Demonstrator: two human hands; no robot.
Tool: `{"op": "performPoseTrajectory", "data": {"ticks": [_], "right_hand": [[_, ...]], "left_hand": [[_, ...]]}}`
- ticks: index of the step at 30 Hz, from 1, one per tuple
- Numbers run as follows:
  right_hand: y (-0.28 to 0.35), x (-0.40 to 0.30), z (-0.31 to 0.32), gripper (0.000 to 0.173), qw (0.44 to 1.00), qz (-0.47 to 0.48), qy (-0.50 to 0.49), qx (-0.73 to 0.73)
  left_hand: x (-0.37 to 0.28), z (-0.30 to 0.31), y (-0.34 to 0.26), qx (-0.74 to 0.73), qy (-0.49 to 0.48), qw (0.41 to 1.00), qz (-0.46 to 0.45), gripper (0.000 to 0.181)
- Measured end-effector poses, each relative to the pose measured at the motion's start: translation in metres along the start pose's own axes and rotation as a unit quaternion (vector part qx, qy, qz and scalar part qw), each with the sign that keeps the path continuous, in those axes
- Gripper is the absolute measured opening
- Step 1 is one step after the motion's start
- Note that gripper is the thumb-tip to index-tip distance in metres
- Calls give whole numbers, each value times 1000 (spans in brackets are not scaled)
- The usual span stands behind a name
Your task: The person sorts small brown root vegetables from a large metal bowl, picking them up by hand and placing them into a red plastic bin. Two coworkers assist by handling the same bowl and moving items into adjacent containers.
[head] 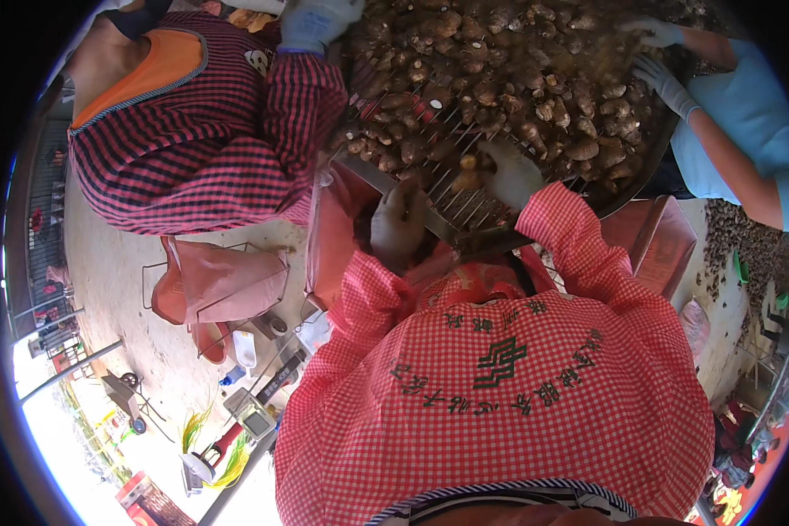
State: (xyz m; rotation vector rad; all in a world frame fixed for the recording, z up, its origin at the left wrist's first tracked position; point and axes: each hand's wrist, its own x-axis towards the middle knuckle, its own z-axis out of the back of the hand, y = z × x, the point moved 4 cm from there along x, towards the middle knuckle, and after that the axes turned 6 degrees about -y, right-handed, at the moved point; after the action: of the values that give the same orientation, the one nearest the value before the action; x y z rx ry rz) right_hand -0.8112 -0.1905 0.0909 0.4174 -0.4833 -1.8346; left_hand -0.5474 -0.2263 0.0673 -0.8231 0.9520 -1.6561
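Many brown taro corms lie heaped on a dark slatted metal grate in front of me. My right hand, in a light glove, is over the grate with its fingers at a yellowish-brown corm. My left hand, also gloved, is bent near the grate's front left edge, above a pink sack; whether something is inside its fingers is hidden. Between my hands, metal bars of the frame meet at a corner.
At the left, a co-worker in a checked smock reaches over the grate; another in light blue works at the right. Pink sacks hang on wire frames. A scale and a handcart stand lower left. More corms cover the floor at right.
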Motion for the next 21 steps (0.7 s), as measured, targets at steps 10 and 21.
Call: {"op": "performPoseTrajectory", "data": {"ticks": [10, 21], "right_hand": [[-54, 89, 53, 53, 992, -106, -26, -60], [4, 41, -9, 63, 999, 38, -7, 26]], "left_hand": [[19, -95, 3, 127, 142, 957, -217, 65], [32, -46, 12, 214, 64, 975, -17, 40]]}}
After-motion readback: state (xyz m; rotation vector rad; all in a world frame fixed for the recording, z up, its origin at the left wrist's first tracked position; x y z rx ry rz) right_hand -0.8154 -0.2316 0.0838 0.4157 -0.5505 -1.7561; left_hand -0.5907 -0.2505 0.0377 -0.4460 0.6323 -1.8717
